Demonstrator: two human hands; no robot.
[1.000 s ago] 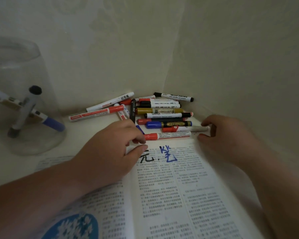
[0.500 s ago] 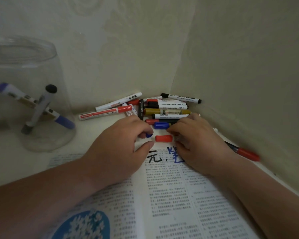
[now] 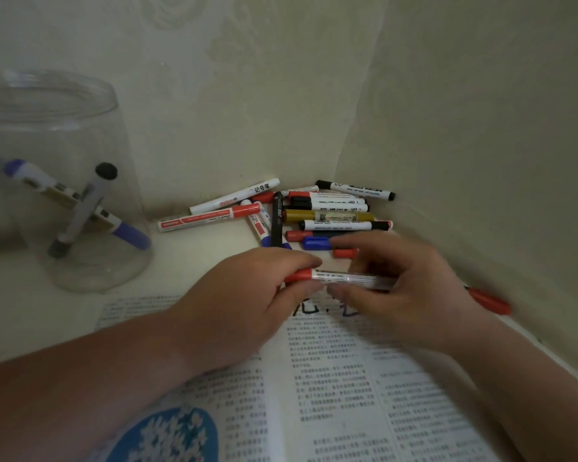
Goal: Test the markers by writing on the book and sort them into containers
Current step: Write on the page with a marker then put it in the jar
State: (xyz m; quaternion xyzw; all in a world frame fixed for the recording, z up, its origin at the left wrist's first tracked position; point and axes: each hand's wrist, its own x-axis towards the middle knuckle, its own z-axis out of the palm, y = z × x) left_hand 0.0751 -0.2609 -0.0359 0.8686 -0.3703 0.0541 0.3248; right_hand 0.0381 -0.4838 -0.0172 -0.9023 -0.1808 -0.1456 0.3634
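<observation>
Holding one red-capped marker level over the book, near its top edge.
I see left hand fingers pinching the red cap, right hand curled round the white barrel (blurred); marker pile just behind on the tabletop.

Held marker: white barrel, red cap. Book: white pages, black print, handwritten black and blue marks, plus a blue patch with white floral pattern. Others: gold marker, black marker, blue cap; jar clear.
</observation>
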